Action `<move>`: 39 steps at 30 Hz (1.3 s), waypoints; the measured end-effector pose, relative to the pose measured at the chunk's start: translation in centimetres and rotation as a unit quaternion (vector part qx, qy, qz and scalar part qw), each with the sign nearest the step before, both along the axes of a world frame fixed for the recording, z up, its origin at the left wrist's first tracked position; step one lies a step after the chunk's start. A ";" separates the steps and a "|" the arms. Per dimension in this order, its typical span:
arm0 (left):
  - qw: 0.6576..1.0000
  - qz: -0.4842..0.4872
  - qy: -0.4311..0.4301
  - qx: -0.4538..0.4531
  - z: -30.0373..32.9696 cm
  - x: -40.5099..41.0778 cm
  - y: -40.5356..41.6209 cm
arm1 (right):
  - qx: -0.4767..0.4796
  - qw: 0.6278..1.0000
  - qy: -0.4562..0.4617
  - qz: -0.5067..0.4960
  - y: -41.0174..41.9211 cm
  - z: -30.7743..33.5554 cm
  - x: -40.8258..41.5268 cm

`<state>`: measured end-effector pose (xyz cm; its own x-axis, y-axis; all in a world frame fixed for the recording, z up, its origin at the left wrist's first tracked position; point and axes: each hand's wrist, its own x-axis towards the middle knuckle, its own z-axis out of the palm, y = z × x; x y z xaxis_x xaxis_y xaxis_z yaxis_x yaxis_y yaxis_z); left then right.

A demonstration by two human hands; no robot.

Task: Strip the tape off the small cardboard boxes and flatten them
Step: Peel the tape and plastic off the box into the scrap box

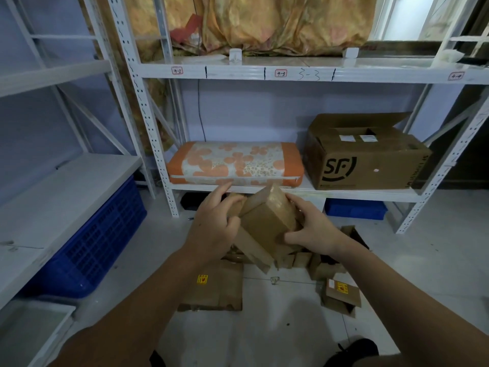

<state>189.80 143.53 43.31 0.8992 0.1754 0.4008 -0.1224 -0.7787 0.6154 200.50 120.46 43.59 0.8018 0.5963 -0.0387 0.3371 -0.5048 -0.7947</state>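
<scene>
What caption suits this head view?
Both hands, left and right, grip a small brown cardboard box above flattened cardboard.

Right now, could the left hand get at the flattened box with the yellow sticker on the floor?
Probably yes. The flattened box lies on the floor just below the left hand, with nothing over it. But that hand holds the small box together with the right hand, so it must let go first.

L hand (214,226) + R hand (315,231) gripping small cardboard box (267,218), flattened boxes (214,287) on floor

Two bare forearms, no sleeves, black shoe (357,349) bottom rt.
</scene>
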 end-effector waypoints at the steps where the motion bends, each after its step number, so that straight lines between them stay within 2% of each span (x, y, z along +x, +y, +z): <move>1: 0.999 -0.015 0.031 -0.006 0.2 -0.1 0.1 | -0.025 1.000 -0.015 0.012 -0.1 0.1 -0.1; 5: 0.977 -0.103 0.184 -0.002 0.2 0.1 0.9 | -0.112 0.988 -0.074 0.083 0.2 0.6 -0.3; 7: 0.964 -0.134 0.229 -0.023 -0.3 0.2 1.0 | -0.135 0.980 -0.090 0.112 0.5 0.8 -0.5; 11: 0.976 -0.089 0.172 -0.099 -1.0 -0.2 0.8 | -0.117 0.980 -0.110 0.118 0.7 0.7 -0.8; 14: 0.976 -0.036 0.124 -0.173 -1.2 -0.5 1.1 | -0.011 0.994 -0.107 0.001 0.8 0.1 -1.1; 17: 0.968 0.013 0.078 -0.237 -1.2 -0.5 0.9 | 0.079 0.990 -0.081 -0.079 1.3 -0.7 -2.2; 21: 0.972 0.080 0.019 -0.222 -1.1 -0.2 -0.2 | 0.122 0.990 -0.052 -0.041 2.5 -0.9 -4.3; 26: 0.971 0.080 -0.007 -0.225 -1.7 0.3 -2.1 | 0.149 0.989 0.016 -0.010 4.1 -1.1 -4.7; 30: 0.974 0.006 -0.011 -0.228 -1.8 -0.2 -2.9 | 0.219 0.974 0.054 -0.005 4.0 -0.2 -4.2; 32: 0.974 -0.033 -0.019 -0.224 -1.8 -0.5 -2.7 | 0.219 0.975 0.029 -0.016 3.6 0.2 -3.7; 34: 0.971 -0.050 -0.006 -0.233 -1.3 -0.6 -1.9 | 0.222 0.975 0.028 -0.013 2.9 0.5 -3.4; 39: 0.966 -0.056 0.053 -0.245 -0.4 -0.5 0.7 | 0.240 0.967 0.090 0.016 1.7 1.1 -3.9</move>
